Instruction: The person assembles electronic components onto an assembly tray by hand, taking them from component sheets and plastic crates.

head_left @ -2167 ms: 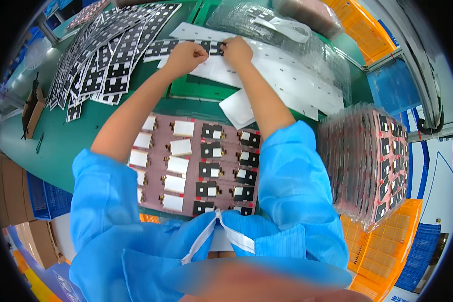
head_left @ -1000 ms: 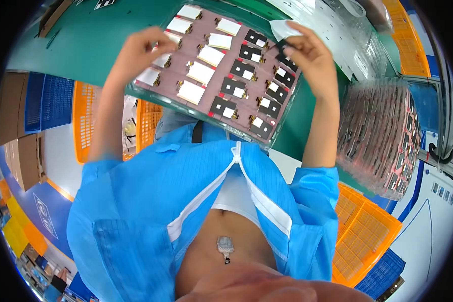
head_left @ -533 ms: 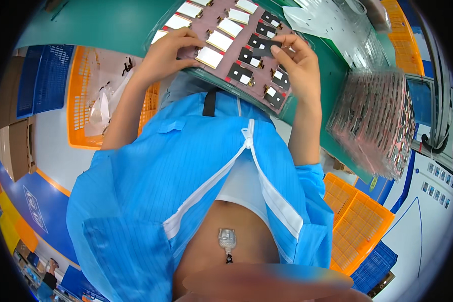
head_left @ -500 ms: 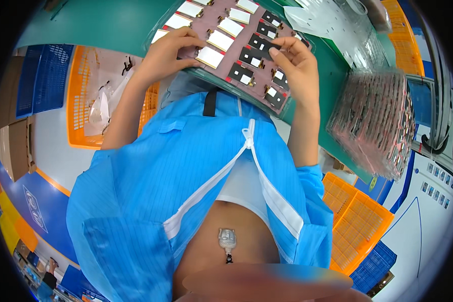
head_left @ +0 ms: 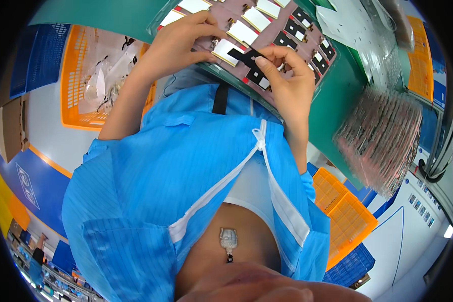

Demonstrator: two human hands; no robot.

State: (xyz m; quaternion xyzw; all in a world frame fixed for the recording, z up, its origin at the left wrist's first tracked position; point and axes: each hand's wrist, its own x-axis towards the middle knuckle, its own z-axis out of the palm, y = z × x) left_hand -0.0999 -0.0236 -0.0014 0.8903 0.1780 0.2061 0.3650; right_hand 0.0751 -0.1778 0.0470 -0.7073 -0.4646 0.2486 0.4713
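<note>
A clear tray (head_left: pixel 267 95) lined in pink holds rows of small flat modules with gold-coloured ends, some white-faced and others black-faced. My right hand (head_left: pixel 289 73) is closed on a thin black die-cut piece (head_left: pixel 244 56), pinched between thumb and fingers. The piece hangs over the right part of a white-faced module (head_left: pixel 223 52) near the tray's front edge. Whether the two touch, I cannot tell. At that module's left end is my left hand (head_left: pixel 183 43), thumb and index finger apart on either side. Its other fingers are partly hidden behind the index finger.
A tall stack of filled clear trays (head_left: pixel 380 138) stands on the green table (head_left: pixel 332 128) to the right. Clear plastic sheets (head_left: pixel 350 35) lie behind it. On the left an orange basket (head_left: pixel 78 85) holds loose scraps; orange crates (head_left: pixel 345 216) sit at lower right.
My right hand has moved left across the tray, now with a black die-cut piece over the white-faced module. My left hand stays by that module. The whole view has shifted slightly.
</note>
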